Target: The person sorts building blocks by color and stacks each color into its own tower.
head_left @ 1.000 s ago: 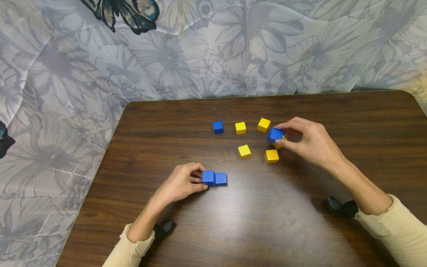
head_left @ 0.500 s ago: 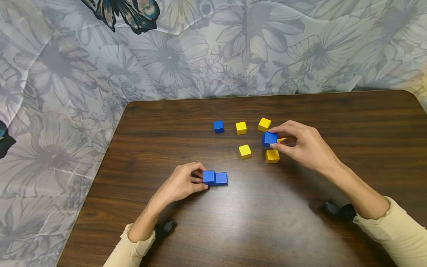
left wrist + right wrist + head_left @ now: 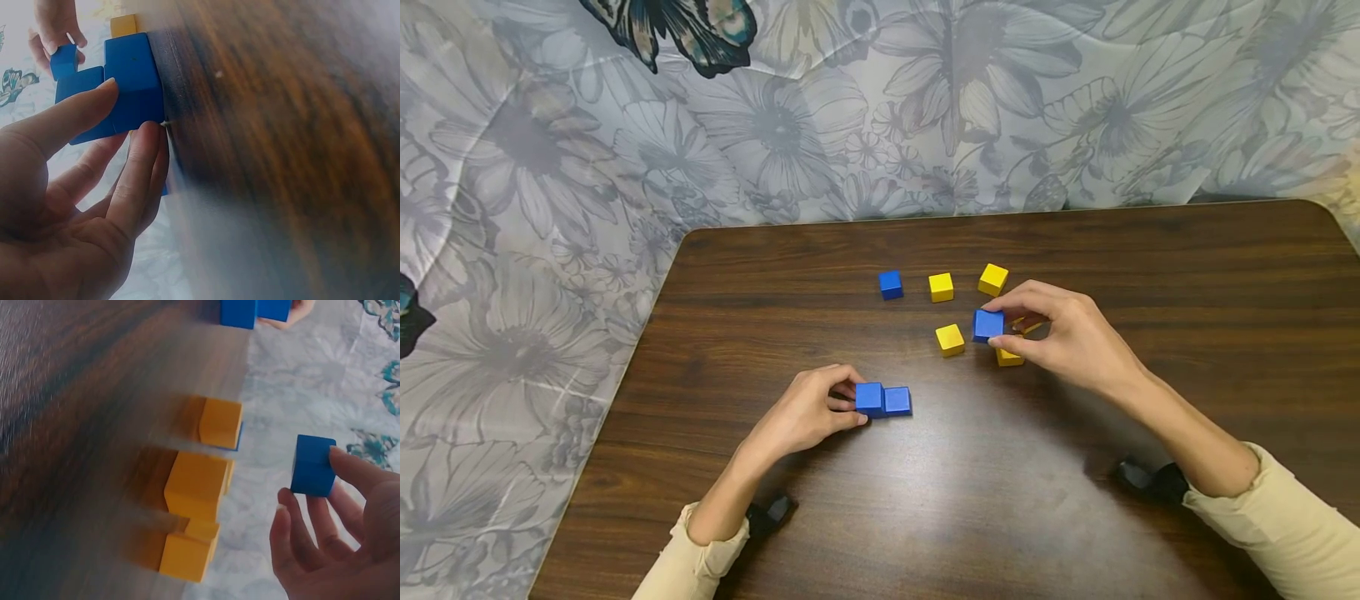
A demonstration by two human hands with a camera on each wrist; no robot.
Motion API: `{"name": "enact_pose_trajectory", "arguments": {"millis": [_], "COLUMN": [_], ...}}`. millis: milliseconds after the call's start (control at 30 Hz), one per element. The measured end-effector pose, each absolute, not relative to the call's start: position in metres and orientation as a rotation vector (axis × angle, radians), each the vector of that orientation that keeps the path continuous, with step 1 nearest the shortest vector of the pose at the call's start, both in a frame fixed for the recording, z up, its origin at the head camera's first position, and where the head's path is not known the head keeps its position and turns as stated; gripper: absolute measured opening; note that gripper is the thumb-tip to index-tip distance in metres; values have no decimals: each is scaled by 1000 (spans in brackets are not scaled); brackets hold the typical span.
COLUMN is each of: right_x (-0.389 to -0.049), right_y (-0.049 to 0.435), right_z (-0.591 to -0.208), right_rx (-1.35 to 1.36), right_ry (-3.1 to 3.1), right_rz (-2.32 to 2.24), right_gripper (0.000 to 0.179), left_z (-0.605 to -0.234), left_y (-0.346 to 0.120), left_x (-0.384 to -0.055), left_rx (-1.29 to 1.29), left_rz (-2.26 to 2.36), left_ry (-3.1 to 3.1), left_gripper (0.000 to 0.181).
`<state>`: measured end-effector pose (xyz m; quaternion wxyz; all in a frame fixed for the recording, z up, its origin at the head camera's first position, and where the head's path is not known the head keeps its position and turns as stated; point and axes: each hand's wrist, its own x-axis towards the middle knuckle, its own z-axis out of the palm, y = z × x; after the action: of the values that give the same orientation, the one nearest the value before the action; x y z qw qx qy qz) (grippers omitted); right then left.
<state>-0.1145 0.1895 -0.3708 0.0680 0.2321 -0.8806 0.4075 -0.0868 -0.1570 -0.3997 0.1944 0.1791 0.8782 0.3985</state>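
My left hand (image 3: 811, 408) steadies a small group of blue cubes on the table. One blue cube (image 3: 869, 398) sits raised at its fingertips, and a lower blue cube (image 3: 898, 402) lies against its right side. In the left wrist view the thumb presses the raised cube (image 3: 81, 87), which rests on the lower blue layer (image 3: 134, 81). My right hand (image 3: 1067, 337) pinches another blue cube (image 3: 988, 326) between thumb and fingers. The right wrist view has this held cube (image 3: 314, 465) off the table, beside the yellow cubes (image 3: 197, 484).
A loose blue cube (image 3: 891, 285) lies toward the back. Yellow cubes stand near it: one (image 3: 941, 287) beside it, one (image 3: 992, 280) farther right, one (image 3: 950, 340) in front. Another yellow cube (image 3: 1010, 357) is partly covered by my right hand. The wooden table (image 3: 760, 283) meets a floral cloth (image 3: 775, 133) behind.
My right hand has carried its blue cube left and toward the front, past the yellow cubes. The left hand and its blue cubes have stayed in place.
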Motion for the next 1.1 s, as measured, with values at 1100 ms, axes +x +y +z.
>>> {"name": "enact_pose_trajectory", "arguments": {"millis": [1100], "right_x": [-98], "right_y": [154], "right_z": [-382], "right_rx": [881], "right_ry": [-2637], "right_rz": [1371], "right_gripper": [38], "left_z": [-399], "left_y": [-157], "left_x": [-86], "left_rx": [478], "left_rz": [1119], "left_ry": [2464], "left_gripper": [30]}}
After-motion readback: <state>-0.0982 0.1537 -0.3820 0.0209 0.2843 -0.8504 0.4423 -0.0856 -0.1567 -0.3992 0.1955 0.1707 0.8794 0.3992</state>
